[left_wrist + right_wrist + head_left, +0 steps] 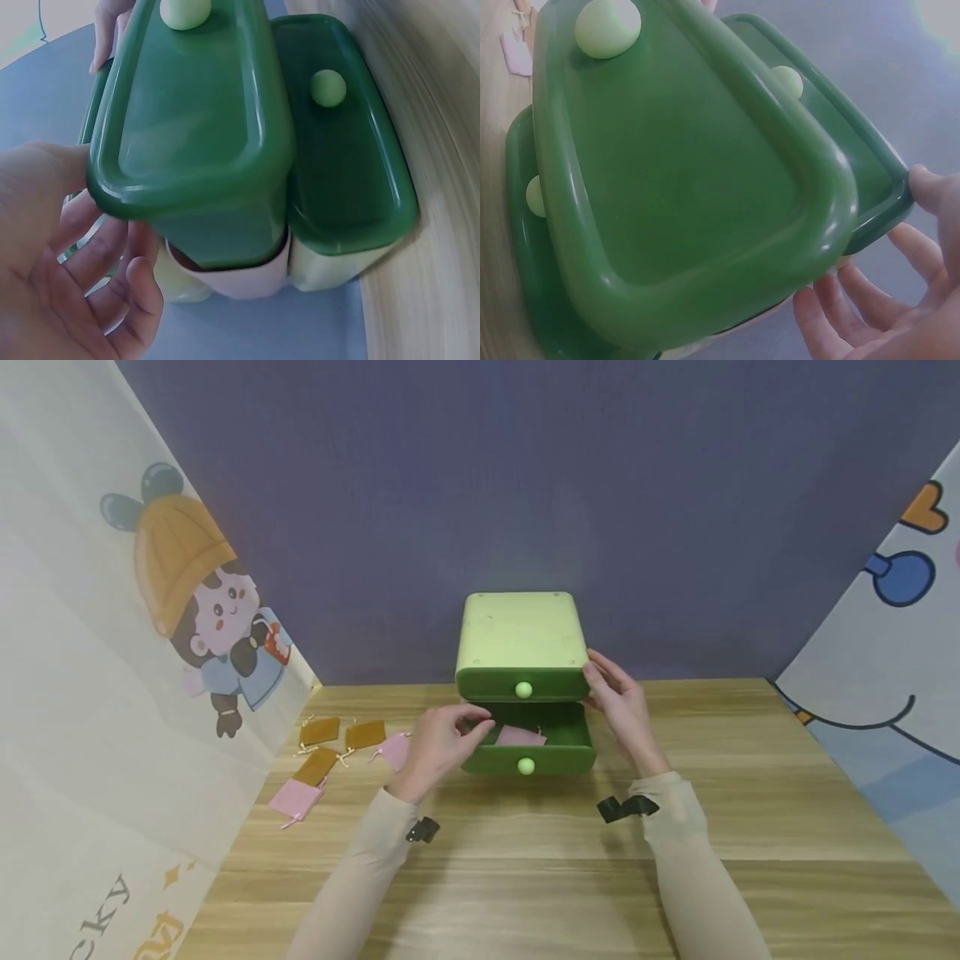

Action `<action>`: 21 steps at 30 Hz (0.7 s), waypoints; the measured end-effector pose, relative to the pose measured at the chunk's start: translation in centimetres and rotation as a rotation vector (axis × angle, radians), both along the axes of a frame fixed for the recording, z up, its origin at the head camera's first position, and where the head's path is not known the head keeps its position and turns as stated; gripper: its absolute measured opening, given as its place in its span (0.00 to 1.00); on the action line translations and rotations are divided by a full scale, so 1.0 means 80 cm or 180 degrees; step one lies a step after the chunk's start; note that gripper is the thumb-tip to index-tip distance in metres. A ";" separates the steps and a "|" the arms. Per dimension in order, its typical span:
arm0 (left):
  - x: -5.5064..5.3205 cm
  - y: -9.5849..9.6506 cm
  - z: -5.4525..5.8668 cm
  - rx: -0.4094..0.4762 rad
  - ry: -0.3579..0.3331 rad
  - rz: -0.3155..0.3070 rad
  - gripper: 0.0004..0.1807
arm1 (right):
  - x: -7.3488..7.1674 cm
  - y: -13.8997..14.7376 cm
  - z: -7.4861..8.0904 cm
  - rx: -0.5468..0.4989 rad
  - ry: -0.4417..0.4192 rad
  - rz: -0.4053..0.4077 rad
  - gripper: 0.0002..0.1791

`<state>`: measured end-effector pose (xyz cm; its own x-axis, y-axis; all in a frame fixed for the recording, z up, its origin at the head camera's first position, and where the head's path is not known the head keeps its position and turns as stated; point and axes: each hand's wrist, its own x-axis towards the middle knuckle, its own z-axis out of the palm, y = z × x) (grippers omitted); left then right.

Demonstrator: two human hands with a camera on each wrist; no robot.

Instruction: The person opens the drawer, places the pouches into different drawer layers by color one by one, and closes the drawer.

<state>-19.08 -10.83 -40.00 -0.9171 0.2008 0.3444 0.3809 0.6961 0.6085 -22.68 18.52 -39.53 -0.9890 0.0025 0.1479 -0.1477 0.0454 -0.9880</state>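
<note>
A small drawer cabinet [522,627] has a pale green top and dark green fronts with round knobs. Its middle drawer [527,761] is pulled out, with a pink pouch [521,737] lying inside. At that drawer's left rim is my left hand [442,743], thumb and forefinger bent over the edge. The left wrist view shows its thumb by the drawer corner and the other fingers loosely curled, holding nothing visible. My right hand [621,706] grips the right edge of the closed top drawer [855,172], thumb on the front edge and fingers along the side.
Left of the cabinet, several pouches lie on the wooden table [525,860]: brown ones, such as one brown pouch [365,735], and pink ones, such as one pink pouch [297,798]. A dark blue-grey panel [487,485] stands behind. Printed white panels [67,652] flank the table.
</note>
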 end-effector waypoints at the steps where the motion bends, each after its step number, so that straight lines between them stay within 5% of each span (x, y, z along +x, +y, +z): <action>1: 0.001 -0.003 0.000 0.0005 -0.0002 0.0005 0.11 | 0.000 0.000 0.000 0.0005 0.0001 0.0003 0.36; 21: 0.012 -0.045 -0.011 -0.0086 -0.0003 0.0184 0.11 | -0.001 0.003 -0.001 0.0045 -0.0047 0.0003 0.36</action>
<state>-18.11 -14.41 -40.88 -0.9277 0.1567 0.3388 0.3391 0.7331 0.5896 -22.78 18.75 -39.64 -0.9911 -0.0004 0.1333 -0.1331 0.0592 -0.9893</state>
